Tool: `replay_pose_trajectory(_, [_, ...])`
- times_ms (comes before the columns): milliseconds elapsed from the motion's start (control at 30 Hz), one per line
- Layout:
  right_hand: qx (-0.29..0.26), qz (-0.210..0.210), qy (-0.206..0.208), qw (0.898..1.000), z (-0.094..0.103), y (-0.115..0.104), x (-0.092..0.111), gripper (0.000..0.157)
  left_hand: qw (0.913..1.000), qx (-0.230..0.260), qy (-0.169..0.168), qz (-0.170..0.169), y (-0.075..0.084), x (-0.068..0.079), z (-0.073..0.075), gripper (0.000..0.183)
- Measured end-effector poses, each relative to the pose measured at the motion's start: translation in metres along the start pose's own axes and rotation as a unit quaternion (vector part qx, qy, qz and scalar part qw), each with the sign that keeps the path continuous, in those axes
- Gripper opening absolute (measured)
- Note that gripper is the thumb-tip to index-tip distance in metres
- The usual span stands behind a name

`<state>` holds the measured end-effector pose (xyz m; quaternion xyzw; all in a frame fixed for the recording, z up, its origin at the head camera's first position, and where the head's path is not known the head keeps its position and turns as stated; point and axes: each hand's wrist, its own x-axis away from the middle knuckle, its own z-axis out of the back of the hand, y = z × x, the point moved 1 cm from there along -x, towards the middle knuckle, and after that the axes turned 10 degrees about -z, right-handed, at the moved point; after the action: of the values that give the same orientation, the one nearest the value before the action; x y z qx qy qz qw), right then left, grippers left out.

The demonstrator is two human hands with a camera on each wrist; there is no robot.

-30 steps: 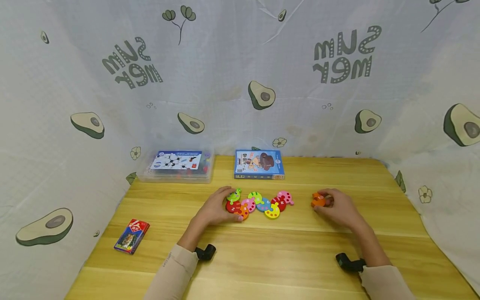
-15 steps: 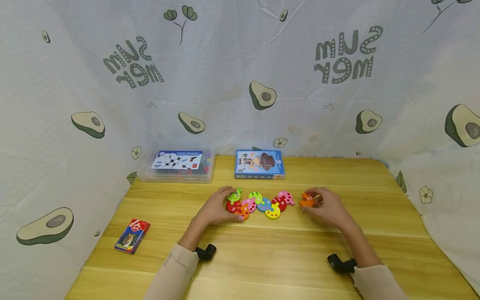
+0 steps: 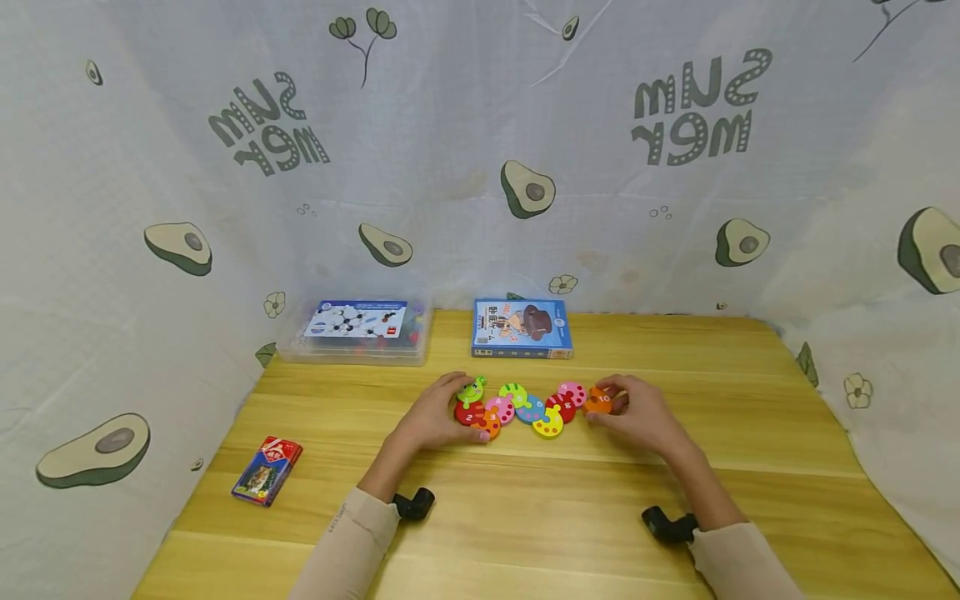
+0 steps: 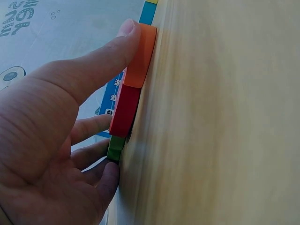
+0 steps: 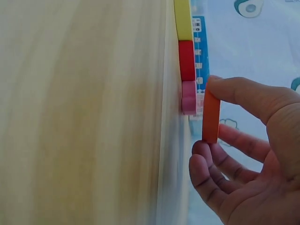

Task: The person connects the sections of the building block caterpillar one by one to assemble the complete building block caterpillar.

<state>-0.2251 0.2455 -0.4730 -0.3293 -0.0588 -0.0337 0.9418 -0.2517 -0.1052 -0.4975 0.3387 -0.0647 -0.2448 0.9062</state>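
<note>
A chain of colourful numbered caterpillar puzzle pieces (image 3: 531, 409) lies on the wooden table. My left hand (image 3: 431, 421) grips its head end: the thumb presses the orange piece (image 4: 141, 56) marked 3, while the fingers reach round beside the red piece (image 4: 125, 110) and the green head (image 3: 471, 390). In my right hand (image 3: 641, 415), thumb and fingertips pinch the orange puzzle piece (image 3: 597, 401) marked 10. It is held at the right end of the chain, overlapping the pink piece (image 3: 572, 392) closely. The right wrist view shows this orange piece raised off the tabletop.
Behind the chain stands a blue game box (image 3: 521, 329). A clear plastic case (image 3: 356, 333) with a molecule label sits at the back left, and a small red and blue card pack (image 3: 267, 472) lies at left. A patterned cloth (image 3: 450, 167) hangs behind the table.
My right hand has moved left, carrying the orange piece marked 10 from apart on the right up to the pink end of the chain. The left hand stays where it was.
</note>
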Motion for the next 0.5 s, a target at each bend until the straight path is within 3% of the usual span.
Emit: replay_pose_trajectory(500, [0.018, -0.008, -0.003, 1.0, -0.0077, -0.0023, -0.0051, 0.054, 1.0, -0.005, -0.001, -0.002, -0.0018, -0.0013, -0.0012, 0.099])
